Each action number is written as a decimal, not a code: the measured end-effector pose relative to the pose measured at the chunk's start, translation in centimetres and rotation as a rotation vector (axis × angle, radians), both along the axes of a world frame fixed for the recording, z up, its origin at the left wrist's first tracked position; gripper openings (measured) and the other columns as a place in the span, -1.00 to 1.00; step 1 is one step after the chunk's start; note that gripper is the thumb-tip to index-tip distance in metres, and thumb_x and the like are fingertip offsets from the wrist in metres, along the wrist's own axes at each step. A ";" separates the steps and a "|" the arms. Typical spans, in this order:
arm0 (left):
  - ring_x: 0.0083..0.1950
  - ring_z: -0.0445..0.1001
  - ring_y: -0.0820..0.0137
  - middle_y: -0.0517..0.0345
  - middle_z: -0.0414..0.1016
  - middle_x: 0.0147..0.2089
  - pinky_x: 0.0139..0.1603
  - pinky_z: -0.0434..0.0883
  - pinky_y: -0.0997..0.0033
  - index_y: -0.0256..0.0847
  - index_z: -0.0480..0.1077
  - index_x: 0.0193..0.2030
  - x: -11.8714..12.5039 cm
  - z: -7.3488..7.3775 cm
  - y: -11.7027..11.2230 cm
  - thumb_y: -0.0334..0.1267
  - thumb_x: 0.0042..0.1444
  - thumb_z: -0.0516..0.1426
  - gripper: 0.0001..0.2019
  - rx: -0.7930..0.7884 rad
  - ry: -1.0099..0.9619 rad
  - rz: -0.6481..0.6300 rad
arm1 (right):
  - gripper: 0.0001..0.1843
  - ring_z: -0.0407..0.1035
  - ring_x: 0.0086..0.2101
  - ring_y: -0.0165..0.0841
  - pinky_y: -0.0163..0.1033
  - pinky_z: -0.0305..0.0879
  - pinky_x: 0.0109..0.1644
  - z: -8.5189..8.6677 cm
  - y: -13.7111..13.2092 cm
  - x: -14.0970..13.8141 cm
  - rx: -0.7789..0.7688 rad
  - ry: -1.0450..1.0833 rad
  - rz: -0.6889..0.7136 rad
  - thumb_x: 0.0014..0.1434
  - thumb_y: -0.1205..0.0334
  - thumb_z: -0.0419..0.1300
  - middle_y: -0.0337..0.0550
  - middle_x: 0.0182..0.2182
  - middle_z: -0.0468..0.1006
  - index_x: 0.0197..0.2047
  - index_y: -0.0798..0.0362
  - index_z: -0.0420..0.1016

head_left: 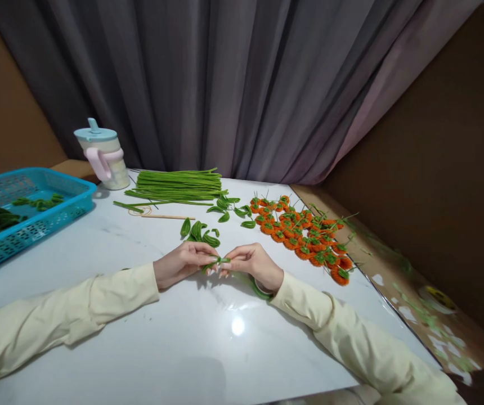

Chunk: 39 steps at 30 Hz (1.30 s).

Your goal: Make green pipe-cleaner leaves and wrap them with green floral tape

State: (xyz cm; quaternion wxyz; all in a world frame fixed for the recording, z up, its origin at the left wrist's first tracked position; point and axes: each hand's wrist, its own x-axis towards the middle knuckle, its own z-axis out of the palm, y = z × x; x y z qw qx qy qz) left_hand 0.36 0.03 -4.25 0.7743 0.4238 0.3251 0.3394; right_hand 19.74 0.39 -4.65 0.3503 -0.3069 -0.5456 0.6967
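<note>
Both hands meet at the middle of the white table. My left hand and my right hand each pinch an end of a short green pipe cleaner, fingers closed on it. A green strand curls under my right wrist. Just beyond the hands lie several folded green pipe-cleaner leaves. Further back rests a bundle of straight green pipe cleaners. To the right lies a heap of orange pipe-cleaner flowers with green centres.
A blue plastic basket with green pieces stands at the left. A white cup with a pink handle and blue lid sits at the back left. A thin wooden stick lies near the bundle. Grey curtain behind; table edge at right.
</note>
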 end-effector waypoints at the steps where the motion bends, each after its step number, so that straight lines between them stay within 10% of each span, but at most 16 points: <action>1: -0.48 0.38 0.51 0.09 0.49 -0.51 -0.42 0.29 0.56 -0.39 0.48 -0.42 -0.1 0.0 0.1 -0.34 -0.21 0.30 -0.81 -0.001 0.005 -0.015 | -0.69 0.43 -0.50 -0.36 -0.30 0.37 -0.33 -0.1 -0.1 0.0 0.034 -0.013 -0.003 -0.17 0.13 0.41 -0.05 -0.52 0.55 -0.44 0.22 0.54; 18: -0.55 0.40 0.51 0.03 0.50 -0.55 -0.48 0.31 0.59 -0.40 0.48 -0.45 -0.5 -0.3 0.9 -0.39 -0.21 0.28 -0.86 -0.058 0.023 -0.183 | -0.78 0.32 -0.43 -0.37 -0.26 0.20 -0.36 -1.1 -0.7 0.7 1.489 -0.408 -0.222 0.23 0.45 -0.01 -0.07 -0.47 0.47 -0.19 0.16 0.44; 29: -0.54 0.33 0.55 0.10 0.43 -0.53 -0.59 0.18 0.62 -0.39 0.45 -0.40 -0.5 -0.4 0.9 -0.35 -0.21 0.28 -0.81 -0.196 0.069 -0.224 | -0.67 0.32 -0.34 -0.28 -0.18 0.20 -0.35 -0.6 -0.9 1.2 1.745 -0.454 -0.169 0.22 0.52 -0.08 0.02 -0.32 0.51 0.03 0.23 0.27; 39: -0.46 0.36 0.46 0.21 0.45 -0.50 -0.40 0.26 0.52 -0.26 0.36 -0.21 0.2 2.3 -0.7 -0.17 0.12 0.07 -0.79 0.693 0.695 -0.137 | -0.79 0.28 -0.47 -0.36 -0.25 0.21 -0.39 -1.3 -0.3 0.7 1.448 -0.518 -0.269 0.26 0.38 -0.02 -0.09 -0.51 0.43 -0.23 0.17 0.44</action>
